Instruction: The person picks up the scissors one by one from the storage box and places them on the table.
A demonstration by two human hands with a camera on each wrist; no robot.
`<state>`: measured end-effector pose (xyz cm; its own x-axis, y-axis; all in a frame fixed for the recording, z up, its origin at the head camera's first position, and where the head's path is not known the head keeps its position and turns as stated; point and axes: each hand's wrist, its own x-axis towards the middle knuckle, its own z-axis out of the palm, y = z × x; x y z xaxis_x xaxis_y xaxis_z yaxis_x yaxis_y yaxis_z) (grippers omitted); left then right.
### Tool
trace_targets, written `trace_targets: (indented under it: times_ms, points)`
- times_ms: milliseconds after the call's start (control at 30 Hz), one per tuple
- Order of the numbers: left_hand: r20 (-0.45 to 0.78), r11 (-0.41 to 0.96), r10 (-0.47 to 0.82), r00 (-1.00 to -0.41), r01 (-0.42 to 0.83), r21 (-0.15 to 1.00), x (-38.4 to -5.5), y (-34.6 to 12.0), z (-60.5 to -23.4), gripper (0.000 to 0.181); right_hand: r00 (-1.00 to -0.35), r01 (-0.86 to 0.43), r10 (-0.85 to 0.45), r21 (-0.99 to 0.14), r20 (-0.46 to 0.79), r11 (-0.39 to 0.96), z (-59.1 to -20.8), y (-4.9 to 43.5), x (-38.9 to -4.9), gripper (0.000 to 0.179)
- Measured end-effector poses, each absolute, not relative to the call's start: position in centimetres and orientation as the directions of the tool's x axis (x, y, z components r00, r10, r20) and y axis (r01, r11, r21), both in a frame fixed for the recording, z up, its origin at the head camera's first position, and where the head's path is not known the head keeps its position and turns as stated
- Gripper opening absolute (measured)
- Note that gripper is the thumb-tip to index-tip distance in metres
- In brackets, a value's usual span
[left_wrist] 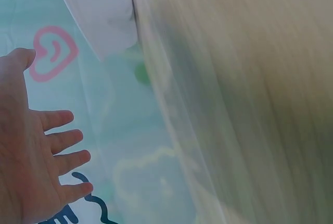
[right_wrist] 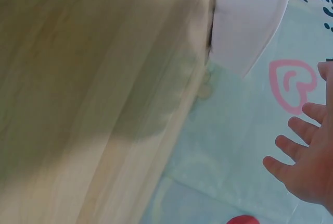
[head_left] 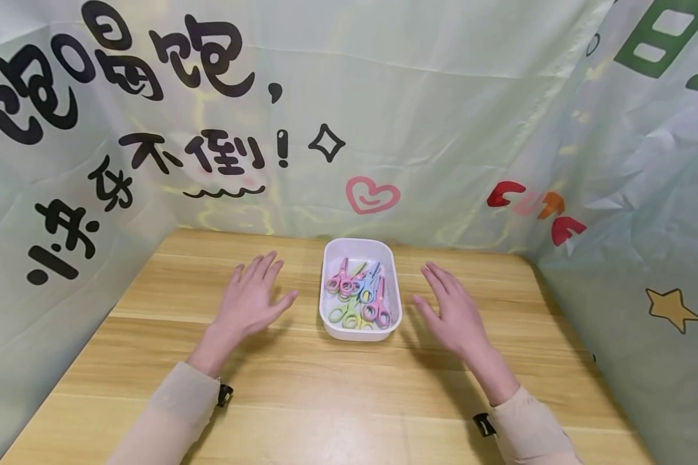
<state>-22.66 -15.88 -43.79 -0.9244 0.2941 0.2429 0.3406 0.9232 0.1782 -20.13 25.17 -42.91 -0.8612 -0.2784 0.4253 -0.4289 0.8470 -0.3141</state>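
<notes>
A white plastic bin point(head_left: 360, 334) stands on the wooden table, between my two hands and apart from both. Inside lie several small scissors: pink scissors point(head_left: 378, 309), blue scissors point(head_left: 370, 284), and green scissors point(head_left: 343, 312), partly overlapping. To the bin's left, my left hand point(head_left: 253, 298) hovers with spread, straight fingers and holds nothing. On the other side, my right hand point(head_left: 454, 310) is likewise spread and holds nothing. Both wrist views show the side of the bin, not its contents; the left hand point(left_wrist: 31, 146) and right hand point(right_wrist: 307, 146) appear there with fingers extended.
The wooden table point(head_left: 320, 400) extends around the bin on all sides. A printed cloth backdrop point(head_left: 442, 129) rises behind its back edge and along both sides, with dark lettering, a pink heart point(head_left: 373, 195) and a star point(head_left: 672, 310).
</notes>
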Motion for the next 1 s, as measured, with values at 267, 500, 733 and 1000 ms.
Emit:
trace_targets:
  times_ms: [267, 500, 733, 1000]
  points:
    - [0.243, 0.918, 0.307, -0.92, 0.353, 0.181, -22.9, -14.8, -44.1, 0.086, -0.869, -0.443, -0.277, -0.396, 0.409, 0.804, -42.8, 23.5, -20.6, 0.065]
    - [0.225, 0.912, 0.335, -0.915, 0.375, 0.167, -23.2, -13.5, -44.1, 0.086, -0.879, -0.446, -0.285, -0.452, 0.381, 0.772, -42.8, 22.1, -20.9, 0.066]
    - [0.228, 0.9, 0.353, -0.907, 0.396, 0.181, -23.6, -12.2, -44.3, 0.087, -0.886, -0.443, -0.276, -0.508, 0.372, 0.739, -43.2, 20.7, -21.7, 0.066]
    - [0.198, 0.898, 0.362, -0.911, 0.398, 0.189, -24.1, -10.7, -44.8, 0.091, -0.9, -0.427, -0.274, -0.568, 0.338, 0.703, -43.6, 18.8, -22.4, 0.066]
